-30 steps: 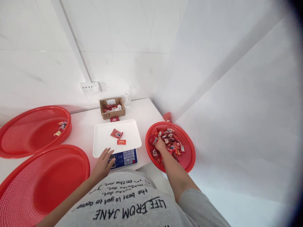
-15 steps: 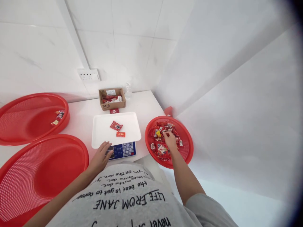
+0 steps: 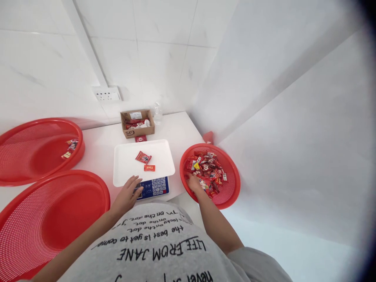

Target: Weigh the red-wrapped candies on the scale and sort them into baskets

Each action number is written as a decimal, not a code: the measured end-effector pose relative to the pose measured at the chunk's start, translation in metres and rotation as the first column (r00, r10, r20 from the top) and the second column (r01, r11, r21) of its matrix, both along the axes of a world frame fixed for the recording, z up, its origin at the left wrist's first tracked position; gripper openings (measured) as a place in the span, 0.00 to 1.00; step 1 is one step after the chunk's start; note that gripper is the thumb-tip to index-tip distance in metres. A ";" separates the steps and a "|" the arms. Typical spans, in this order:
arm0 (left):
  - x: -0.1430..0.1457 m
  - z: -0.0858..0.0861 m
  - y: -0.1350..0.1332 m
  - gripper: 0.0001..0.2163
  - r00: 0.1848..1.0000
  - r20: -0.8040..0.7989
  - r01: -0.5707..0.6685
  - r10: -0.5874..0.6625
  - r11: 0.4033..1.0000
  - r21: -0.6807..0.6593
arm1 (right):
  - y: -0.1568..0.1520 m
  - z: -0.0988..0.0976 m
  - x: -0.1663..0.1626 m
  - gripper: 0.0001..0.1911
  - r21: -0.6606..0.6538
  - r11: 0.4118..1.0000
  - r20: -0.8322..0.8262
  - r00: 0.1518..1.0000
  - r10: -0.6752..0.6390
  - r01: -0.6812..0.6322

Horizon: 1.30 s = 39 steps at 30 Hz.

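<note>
Your right hand (image 3: 194, 183) has shifted to the near-left side of the red mesh basket (image 3: 232, 190), among its wrapped packets (image 3: 210, 175); I can't tell whether it grips one. Your left hand (image 3: 125, 198), fingers spread, stays by the blue scale panel (image 3: 157, 187). The white tray (image 3: 125, 166) has gained nothing.

Hidden, cropped and unreadable parts.
The right hand's fingers are obscured at the right hand (image 3: 194, 183) by packets (image 3: 212, 175); any grip cannot be told. Tray (image 3: 126, 164) and left hand (image 3: 128, 192) cover part of the scale (image 3: 155, 187). The left edge crops the near basket (image 3: 73, 211) and far basket (image 3: 44, 158).
</note>
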<state>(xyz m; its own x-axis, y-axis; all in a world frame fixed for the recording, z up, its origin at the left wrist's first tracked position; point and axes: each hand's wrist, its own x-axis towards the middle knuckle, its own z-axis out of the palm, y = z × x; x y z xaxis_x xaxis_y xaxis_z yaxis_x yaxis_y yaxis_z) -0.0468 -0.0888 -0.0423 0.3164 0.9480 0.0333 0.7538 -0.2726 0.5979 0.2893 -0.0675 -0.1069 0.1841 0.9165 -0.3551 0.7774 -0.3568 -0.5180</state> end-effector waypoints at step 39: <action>-0.015 -0.006 0.000 0.14 1.000 -0.018 0.017 -0.018 0.999 -0.043 | 0.015 0.079 -0.021 0.21 0.391 0.802 -0.368 0.875 -0.314 0.452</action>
<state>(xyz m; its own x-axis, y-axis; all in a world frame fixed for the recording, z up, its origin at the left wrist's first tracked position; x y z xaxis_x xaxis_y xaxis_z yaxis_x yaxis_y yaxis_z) -0.0619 -0.0887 -0.0485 0.3328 0.9429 -0.0128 0.7600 -0.2602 0.5956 0.2682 -0.0526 -0.0278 0.5142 0.8576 -0.0089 0.4299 -0.2667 -0.8626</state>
